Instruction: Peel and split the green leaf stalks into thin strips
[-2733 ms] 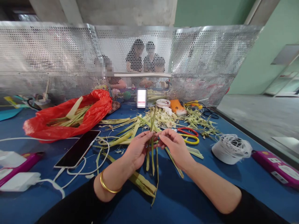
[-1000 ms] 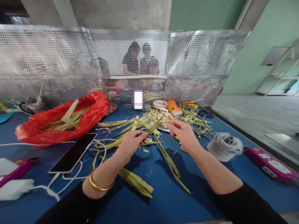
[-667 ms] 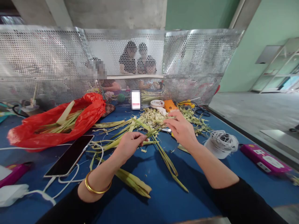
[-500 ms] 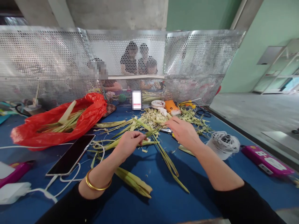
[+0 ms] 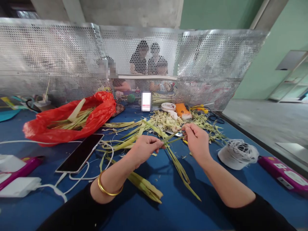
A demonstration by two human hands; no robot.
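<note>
My left hand (image 5: 148,147), with a gold bangle on the wrist, pinches green leaf strips (image 5: 171,137) between thumb and fingers. At the strips' other end, my right hand (image 5: 197,141) is closed on their tips, so they stretch between both hands above the table. Long strips (image 5: 180,170) hang or lie below, toward the front right. Under my left forearm lies a folded bundle of leaf (image 5: 146,187). A heap of pale leaf scraps (image 5: 165,120) sits behind my hands, with more long leaves (image 5: 127,142) to the left.
A red plastic bag (image 5: 64,136) holding leaf strips lies left, near a cabled tablet-like device (image 5: 81,154). White twine (image 5: 238,154) and a purple power strip (image 5: 284,173) are at right. Behind stand an upright phone (image 5: 146,101), a tape roll (image 5: 168,106) and a perforated metal screen (image 5: 204,64); people sit beyond.
My right hand has turned and its fingers have closed in on the strip ends. The view has shifted slightly, so most things appear further right. My left hand keeps its pinch.
</note>
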